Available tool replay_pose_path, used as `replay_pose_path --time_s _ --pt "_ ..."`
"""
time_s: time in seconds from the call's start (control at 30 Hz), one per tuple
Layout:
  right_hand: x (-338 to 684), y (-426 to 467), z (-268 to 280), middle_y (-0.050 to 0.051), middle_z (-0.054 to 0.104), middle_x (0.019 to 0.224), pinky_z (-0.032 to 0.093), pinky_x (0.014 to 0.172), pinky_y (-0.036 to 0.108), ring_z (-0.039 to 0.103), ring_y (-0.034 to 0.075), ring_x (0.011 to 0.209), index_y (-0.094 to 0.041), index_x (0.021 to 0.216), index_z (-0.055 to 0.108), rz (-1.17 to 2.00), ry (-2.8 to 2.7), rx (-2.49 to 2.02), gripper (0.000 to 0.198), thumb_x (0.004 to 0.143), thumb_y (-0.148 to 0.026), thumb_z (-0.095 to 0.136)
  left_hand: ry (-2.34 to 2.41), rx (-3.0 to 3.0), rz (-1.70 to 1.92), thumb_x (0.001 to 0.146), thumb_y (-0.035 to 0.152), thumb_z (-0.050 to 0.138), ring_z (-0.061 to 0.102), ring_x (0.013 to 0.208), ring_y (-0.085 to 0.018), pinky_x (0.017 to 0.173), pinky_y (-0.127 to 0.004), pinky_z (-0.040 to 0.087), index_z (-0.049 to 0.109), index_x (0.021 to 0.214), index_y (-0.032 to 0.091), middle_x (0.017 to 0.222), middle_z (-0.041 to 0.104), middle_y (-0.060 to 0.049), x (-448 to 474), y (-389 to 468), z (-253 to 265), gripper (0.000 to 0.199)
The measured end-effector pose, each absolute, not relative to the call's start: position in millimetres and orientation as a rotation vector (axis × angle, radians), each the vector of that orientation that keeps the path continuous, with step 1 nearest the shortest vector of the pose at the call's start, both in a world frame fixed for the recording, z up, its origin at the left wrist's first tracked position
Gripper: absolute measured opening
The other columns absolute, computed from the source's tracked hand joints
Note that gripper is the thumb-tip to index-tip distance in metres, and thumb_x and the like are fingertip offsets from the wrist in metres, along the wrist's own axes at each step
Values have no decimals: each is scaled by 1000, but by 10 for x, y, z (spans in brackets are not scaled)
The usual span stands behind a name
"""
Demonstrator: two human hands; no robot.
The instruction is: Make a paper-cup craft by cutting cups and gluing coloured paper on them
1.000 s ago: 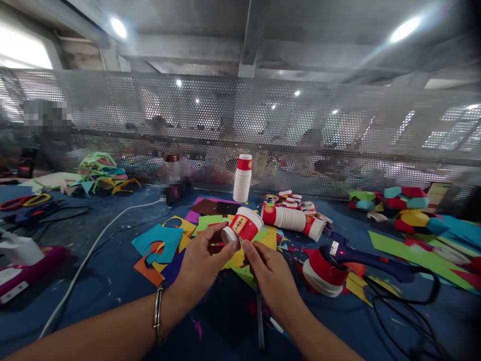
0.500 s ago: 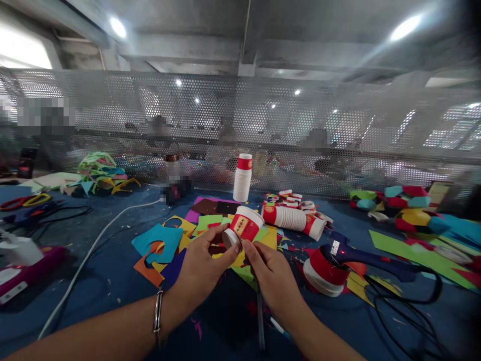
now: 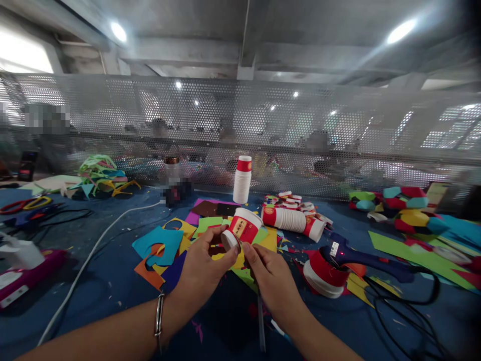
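A red and white paper cup (image 3: pixel 246 226) is tilted in front of me, its base towards me and its open rim pointing away. My left hand (image 3: pixel 205 260) is closed around the cup's lower left side, the thumb by its base. My right hand (image 3: pixel 268 268) is pinched right beside the base, at the cup's lower right edge; its fingertips hide whatever is between them. Below the right hand is a clear, thin stick (image 3: pixel 261 323); whether the hand touches it I cannot tell. Cut coloured paper (image 3: pixel 163 240) lies under and around the cup.
Stacked paper cups stand upright (image 3: pixel 241 186) behind and lie sideways (image 3: pixel 289 219) to the right. A dark blue glue gun (image 3: pixel 376 258) rests on a red and white cup (image 3: pixel 325 276), its cable coiled nearby. Left are a power strip (image 3: pixel 33 273), a white cable (image 3: pixel 90 255) and scissors (image 3: pixel 26 203).
Both hands stay in nearly the same place on the cup. The cup has turned very slightly, and the view has shifted a little.
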State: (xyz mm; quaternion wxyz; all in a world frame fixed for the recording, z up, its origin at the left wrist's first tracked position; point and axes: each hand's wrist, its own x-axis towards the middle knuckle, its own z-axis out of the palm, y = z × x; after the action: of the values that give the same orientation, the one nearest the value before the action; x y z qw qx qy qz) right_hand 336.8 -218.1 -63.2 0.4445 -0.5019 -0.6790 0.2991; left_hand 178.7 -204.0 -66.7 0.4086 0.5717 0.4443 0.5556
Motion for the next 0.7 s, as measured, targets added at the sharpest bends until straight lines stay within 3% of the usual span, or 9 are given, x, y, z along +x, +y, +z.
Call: replay_pose_path --time_s 0.17,0.4,0.53,0.7 --pt "3364 -2174 -623 -1 54 67 31 60 27 46 15 64 -19 71 54 737 -1684 -1258 51 97 -62 42 1033 1329 1411 75 37 78 68 99 -26 90 -41 55 60 122 18 109 71 -12 1819 -2052 -652 54" --pt "3363 -2161 -617 -2 51 65 30 61 27 45 14 63 -20 69 49 664 -1720 -1290 51 98 -62 42 936 969 1444 74 45 79 65 91 -21 83 -36 56 65 109 16 103 69 -9 1861 -2071 -611 47" --pt "3368 -2173 -614 -2 54 68 30 62 27 48 15 66 -20 73 53 658 -1746 -1298 51 98 -62 40 937 1017 1445 72 41 81 66 91 -20 86 -36 54 64 109 16 101 70 -8 1830 -2035 -626 48" --pt "3392 -2172 -618 -2 50 64 27 60 28 46 15 63 -20 69 47 616 -1778 -1336 53 98 -63 38 957 1147 1415 74 39 79 66 96 -23 91 -39 53 63 112 17 105 71 -9 1814 -2025 -643 46"
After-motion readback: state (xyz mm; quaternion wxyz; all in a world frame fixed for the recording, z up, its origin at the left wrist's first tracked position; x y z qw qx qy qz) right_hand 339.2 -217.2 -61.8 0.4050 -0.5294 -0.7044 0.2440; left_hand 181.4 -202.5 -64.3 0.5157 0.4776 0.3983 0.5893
